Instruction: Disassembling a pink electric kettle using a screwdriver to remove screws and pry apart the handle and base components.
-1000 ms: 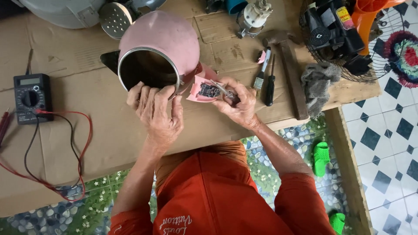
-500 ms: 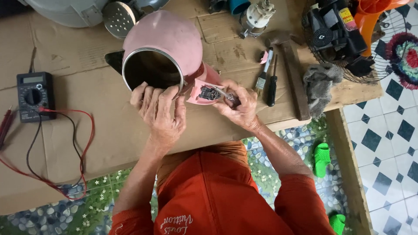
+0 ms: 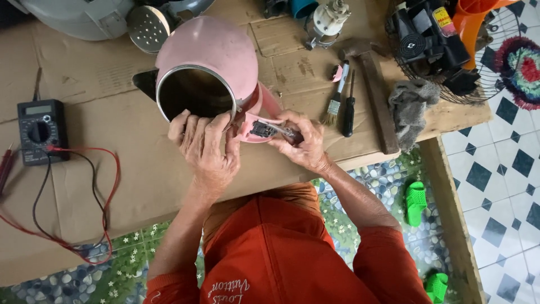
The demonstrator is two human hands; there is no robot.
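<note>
While the pink kettle (image 3: 211, 62) lies on its side at 12 o'clock, the left hand (image 3: 207, 147) grips its rim and the right hand (image 3: 301, 141) pinches a tool (image 3: 286, 133) in its open handle (image 3: 260, 126).

Soft, even daylight, faint shadows, sharp focus, slight wide-angle bending at edges.

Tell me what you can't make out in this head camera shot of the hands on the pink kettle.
- Kettle inside: too dark to see, head view.
- Open handle: its parts are too small to tell.
- Tool in the right hand: its fingers hide most of it.
- Left hand fingertips: curled over the kettle rim, out of sight.
- Meter screen: too small to read.
- Grey vessel: cut off by the top edge.
</note>
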